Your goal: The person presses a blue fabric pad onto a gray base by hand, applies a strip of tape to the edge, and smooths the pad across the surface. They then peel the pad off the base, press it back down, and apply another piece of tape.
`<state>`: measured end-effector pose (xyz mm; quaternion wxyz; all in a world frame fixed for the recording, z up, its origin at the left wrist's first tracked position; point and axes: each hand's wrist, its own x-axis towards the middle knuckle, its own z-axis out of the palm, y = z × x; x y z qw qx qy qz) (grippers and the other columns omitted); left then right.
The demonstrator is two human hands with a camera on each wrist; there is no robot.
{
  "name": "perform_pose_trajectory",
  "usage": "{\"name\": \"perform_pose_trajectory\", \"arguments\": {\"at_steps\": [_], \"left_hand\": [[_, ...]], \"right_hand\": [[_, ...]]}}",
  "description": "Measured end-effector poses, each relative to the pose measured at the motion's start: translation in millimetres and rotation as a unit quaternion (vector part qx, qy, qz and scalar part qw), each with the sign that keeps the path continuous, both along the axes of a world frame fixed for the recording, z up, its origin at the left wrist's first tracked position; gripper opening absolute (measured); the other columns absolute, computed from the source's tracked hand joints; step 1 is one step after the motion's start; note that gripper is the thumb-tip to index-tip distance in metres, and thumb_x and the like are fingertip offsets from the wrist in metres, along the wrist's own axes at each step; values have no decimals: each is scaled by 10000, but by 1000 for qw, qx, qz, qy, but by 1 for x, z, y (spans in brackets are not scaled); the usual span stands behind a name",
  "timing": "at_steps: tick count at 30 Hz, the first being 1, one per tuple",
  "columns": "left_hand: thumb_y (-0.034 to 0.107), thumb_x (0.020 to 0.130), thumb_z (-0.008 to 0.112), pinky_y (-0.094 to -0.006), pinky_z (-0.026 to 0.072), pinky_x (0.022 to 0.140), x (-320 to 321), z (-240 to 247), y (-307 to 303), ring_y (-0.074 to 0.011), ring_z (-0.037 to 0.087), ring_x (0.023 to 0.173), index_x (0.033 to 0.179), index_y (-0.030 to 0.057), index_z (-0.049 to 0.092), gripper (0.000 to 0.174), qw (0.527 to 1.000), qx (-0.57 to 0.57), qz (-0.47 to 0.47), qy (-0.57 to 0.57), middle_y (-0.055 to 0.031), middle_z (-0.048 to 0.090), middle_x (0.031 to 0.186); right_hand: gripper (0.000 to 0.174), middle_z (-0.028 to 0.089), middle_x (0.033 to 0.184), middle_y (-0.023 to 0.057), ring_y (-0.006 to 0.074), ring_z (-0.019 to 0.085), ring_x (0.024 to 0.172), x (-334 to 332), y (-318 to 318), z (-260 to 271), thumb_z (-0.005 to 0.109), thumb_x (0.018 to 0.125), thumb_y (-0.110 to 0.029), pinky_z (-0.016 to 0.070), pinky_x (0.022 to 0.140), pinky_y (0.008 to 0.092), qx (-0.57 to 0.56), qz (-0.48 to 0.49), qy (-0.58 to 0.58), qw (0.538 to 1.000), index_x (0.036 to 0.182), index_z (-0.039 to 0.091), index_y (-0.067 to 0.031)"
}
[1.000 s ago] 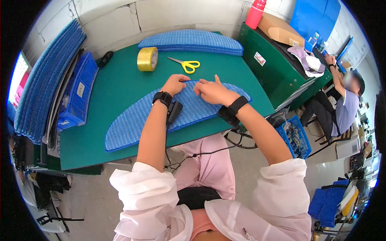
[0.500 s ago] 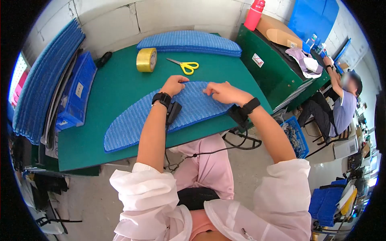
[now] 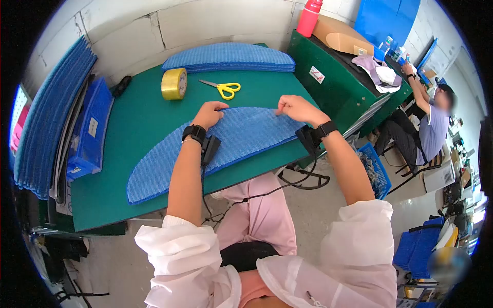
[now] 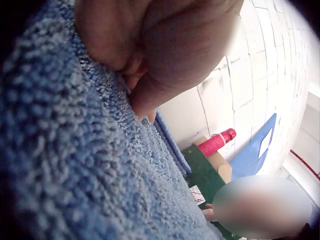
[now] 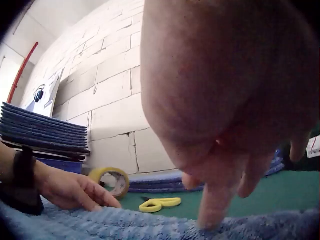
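Observation:
A blue half-moon textile pad (image 3: 241, 134) lies along the front of the green table (image 3: 138, 113). My left hand (image 3: 215, 108) rests on its far edge near the middle, fingers lying on the pile; the right wrist view shows this left hand (image 5: 75, 190) flat on the pad (image 5: 125, 222). Close up, the left hand (image 4: 145, 55) presses into the pad (image 4: 75, 170). My right hand (image 3: 282, 110) is at the far edge toward the pad's right end and pinches it. In its own view the right hand (image 5: 220, 200) has a fingertip down on the pile.
Behind the pad lie yellow scissors (image 3: 222, 88), a roll of yellow tape (image 3: 173, 83) and a stack of like pads (image 3: 231, 55). More pads (image 3: 49, 108) and a blue bin (image 3: 90, 131) stand at the left. A green bench with a red bottle (image 3: 308, 18) and a seated person (image 3: 431, 128) are at the right.
My right hand has slid to the right along the pad's far edge, away from the left hand, which has stayed put. The view has shifted slightly.

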<state>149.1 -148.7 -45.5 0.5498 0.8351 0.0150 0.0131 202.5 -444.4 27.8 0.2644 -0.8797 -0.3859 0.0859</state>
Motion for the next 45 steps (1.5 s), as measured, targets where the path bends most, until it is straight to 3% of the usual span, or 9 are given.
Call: {"name": "perform_pose_trajectory", "arguments": {"at_steps": [2, 9, 15, 23, 25, 27, 34, 40, 45], "left_hand": [[-54, 737, 569, -292, 449, 814, -1, 0, -1, -180, 572, 905, 1060, 18, 637, 337, 1000, -23, -6, 9, -94, 621, 972], [-60, 750, 543, -263, 435, 816, -4, 4, -3, -153, 550, 903, 1099, -9, 607, 359, 1000, -2, -12, 17, -67, 610, 1001], [-57, 744, 572, -286, 453, 825, 7, -9, 5, -177, 578, 932, 1075, 20, 633, 346, 999, -10, -31, 3, -94, 632, 1016], [5, 799, 569, -286, 424, 893, -5, 31, 4, -179, 560, 1026, 1142, -8, 575, 344, 997, 61, -37, 26, -89, 610, 1105], [34, 811, 575, -287, 424, 897, -19, 47, 7, -175, 561, 1031, 1128, -6, 584, 319, 998, 39, -5, -50, -92, 610, 1107], [60, 819, 583, -289, 426, 893, -43, 60, 8, -172, 564, 1019, 1119, -13, 584, 309, 997, 42, -13, -69, -102, 611, 1098], [82, 788, 626, -375, 386, 946, -194, 60, 8, -313, 509, 1080, 1057, 44, 590, 274, 910, 319, -102, -242, -150, 559, 1134], [201, 867, 545, -602, 185, 1022, -297, 9, -5, -420, 267, 1288, 1315, 42, 402, 496, 858, 479, 65, -172, -164, 331, 1400], [303, 932, 437, -570, 117, 1056, -293, 3, -13, -406, 167, 1348, 1380, 52, 315, 528, 849, 511, 117, -73, -136, 262, 1457]], "right_hand": [[132, 662, 871, 98, 280, 619, 844, 0, -7, 3, 502, 799, -162, 470, 697, 376, -31, -115, 14, 993, 805, 612, -88], [56, 651, 871, 150, 232, 635, 934, -28, -23, -13, 483, 797, -37, 469, 657, 338, -83, -101, -27, 991, 788, 528, -5], [92, 645, 886, 99, 275, 608, 817, -35, -66, -34, 521, 782, -62, 477, 676, 318, 225, -116, 8, 967, 864, 562, -62], [276, 598, 1078, 98, 338, 519, 1078, -82, -70, -54, 439, 758, -57, 253, 932, 595, 50, -197, -12, 979, 1023, 466, -127], [279, 555, 1164, 97, 333, 465, 1148, -86, -70, -49, 432, 760, -56, 229, 952, 596, 37, -205, 27, 978, 1027, 457, -134], [275, 507, 1285, 133, 319, 441, 1220, -82, -72, -59, 429, 744, 16, 312, 991, 407, 87, -184, 21, 979, 999, 413, -86], [254, 455, 1341, 126, 334, 452, 1200, -115, -54, -45, 428, 777, -14, 201, 1007, 551, 243, -204, -53, 947, 1015, 409, -99], [367, 506, 1183, 92, 319, 432, 1181, -168, 26, -50, 489, 778, -62, 178, 977, 640, 275, -64, -65, 957, 1131, 401, -106], [443, 482, 1195, 121, 370, 305, 1282, -220, 106, -56, 508, 791, -90, 170, 972, 691, 211, -20, -102, 972, 1210, 396, 0]]}}
